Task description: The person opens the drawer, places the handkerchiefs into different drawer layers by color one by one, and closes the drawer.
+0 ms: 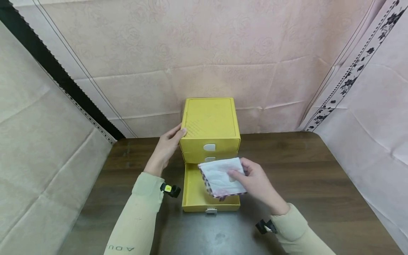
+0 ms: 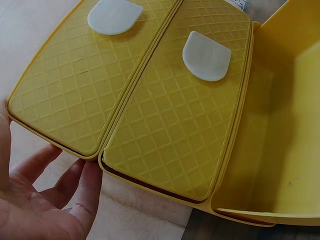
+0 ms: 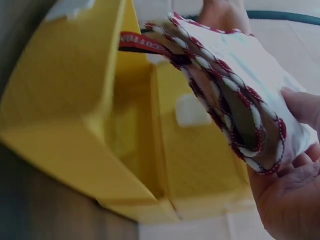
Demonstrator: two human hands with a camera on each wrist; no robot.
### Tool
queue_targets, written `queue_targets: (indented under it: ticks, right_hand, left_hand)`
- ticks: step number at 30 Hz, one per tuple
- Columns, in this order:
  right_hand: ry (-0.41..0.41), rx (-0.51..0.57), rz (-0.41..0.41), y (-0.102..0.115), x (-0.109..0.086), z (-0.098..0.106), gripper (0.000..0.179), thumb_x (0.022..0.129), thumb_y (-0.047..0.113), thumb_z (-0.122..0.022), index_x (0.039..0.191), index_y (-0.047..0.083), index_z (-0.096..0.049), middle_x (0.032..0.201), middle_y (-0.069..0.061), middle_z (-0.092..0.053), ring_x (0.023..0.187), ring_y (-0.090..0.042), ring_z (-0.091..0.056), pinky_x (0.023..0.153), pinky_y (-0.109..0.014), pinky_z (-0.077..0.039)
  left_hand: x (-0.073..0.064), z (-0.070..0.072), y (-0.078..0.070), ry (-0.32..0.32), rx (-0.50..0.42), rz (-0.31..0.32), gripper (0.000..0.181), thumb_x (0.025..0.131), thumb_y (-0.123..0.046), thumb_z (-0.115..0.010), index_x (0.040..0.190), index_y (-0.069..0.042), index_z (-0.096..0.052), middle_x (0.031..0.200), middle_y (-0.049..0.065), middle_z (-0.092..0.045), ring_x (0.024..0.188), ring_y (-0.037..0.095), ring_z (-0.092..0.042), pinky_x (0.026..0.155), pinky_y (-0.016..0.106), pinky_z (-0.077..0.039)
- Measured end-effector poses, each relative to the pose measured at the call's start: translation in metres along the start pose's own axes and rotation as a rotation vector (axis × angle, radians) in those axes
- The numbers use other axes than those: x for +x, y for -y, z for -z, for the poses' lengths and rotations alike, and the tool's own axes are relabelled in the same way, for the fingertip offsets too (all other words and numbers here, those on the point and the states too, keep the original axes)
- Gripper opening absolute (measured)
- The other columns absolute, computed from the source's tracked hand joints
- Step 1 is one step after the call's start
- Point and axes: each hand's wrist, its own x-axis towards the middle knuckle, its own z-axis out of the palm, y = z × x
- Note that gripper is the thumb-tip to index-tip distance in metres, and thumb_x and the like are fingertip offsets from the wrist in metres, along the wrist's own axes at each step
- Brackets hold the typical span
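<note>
A yellow drawer unit [image 1: 210,118] stands at the back of the table, its lowest drawer [image 1: 194,196] pulled out. My left hand [image 1: 167,147] rests against the unit's left side, thumb near the top edge; in the left wrist view the fingertips [image 2: 90,172] touch the side beside the two closed drawer fronts. My right hand [image 1: 259,182] pinches a folded white handkerchief [image 1: 220,173] above the open drawer, thumb on top and fingers beneath. The right wrist view shows the handkerchief's red-and-white stitched edges [image 3: 225,75] and a red label [image 3: 142,44]. What I see of the drawer's inside is bare.
The brown wooden table [image 1: 302,177] runs out on both sides of the unit. Pale patterned cloth [image 1: 223,42] hangs behind the table, and more cloth covers the left and right sides. White tabs [image 1: 209,147] mark the drawer fronts.
</note>
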Motion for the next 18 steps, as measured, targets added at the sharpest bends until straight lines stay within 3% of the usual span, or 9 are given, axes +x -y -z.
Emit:
queue_targets:
  ticks: [3, 7, 10, 18]
  right_hand:
    - [0.005, 0.075, -0.029, -0.004, 0.005, -0.019, 0.023, 0.088, 0.027, -0.074, 0.104, 0.012, -0.067, 0.091, -0.008, -0.071, 0.072, -0.026, -0.068, 0.059, -0.042, -0.059]
    - [-0.027, 0.115, -0.09, -0.013, 0.009, -0.042, 0.018, 0.089, 0.022, -0.073, 0.102, 0.01, -0.067, 0.089, -0.008, -0.071, 0.072, -0.025, -0.067, 0.059, -0.041, -0.058]
    - [-0.065, 0.062, -0.127, -0.023, 0.012, -0.054, 0.016, 0.089, 0.023, -0.072, 0.1, 0.011, -0.068, 0.085, -0.005, -0.071, 0.07, -0.022, -0.065, 0.058, -0.037, -0.056]
    - [-0.106, -0.054, -0.156, -0.038, 0.018, -0.069, 0.015, 0.09, 0.022, -0.071, 0.093, 0.008, -0.067, 0.081, -0.004, -0.068, 0.068, -0.018, -0.06, 0.057, -0.033, -0.051]
  left_hand:
    - [0.001, 0.0, 0.001, -0.001, -0.002, 0.003, 0.056, 0.096, -0.049, -0.056, 0.147, -0.034, -0.041, 0.152, -0.001, -0.035, 0.128, 0.021, -0.046, 0.103, 0.041, -0.042]
    - [0.015, 0.002, 0.017, -0.002, -0.021, -0.014, 0.059, 0.089, -0.059, -0.059, 0.143, -0.041, -0.044, 0.151, -0.005, -0.036, 0.126, 0.019, -0.047, 0.103, 0.042, -0.042]
    - [0.025, 0.003, 0.029, -0.008, -0.028, -0.02, 0.061, 0.082, -0.067, -0.061, 0.138, -0.048, -0.046, 0.15, -0.008, -0.037, 0.125, 0.018, -0.048, 0.103, 0.042, -0.042]
    - [0.025, 0.003, 0.029, -0.028, -0.025, 0.0, 0.061, 0.08, -0.069, -0.062, 0.136, -0.05, -0.047, 0.149, -0.007, -0.039, 0.123, 0.019, -0.049, 0.105, 0.046, -0.04]
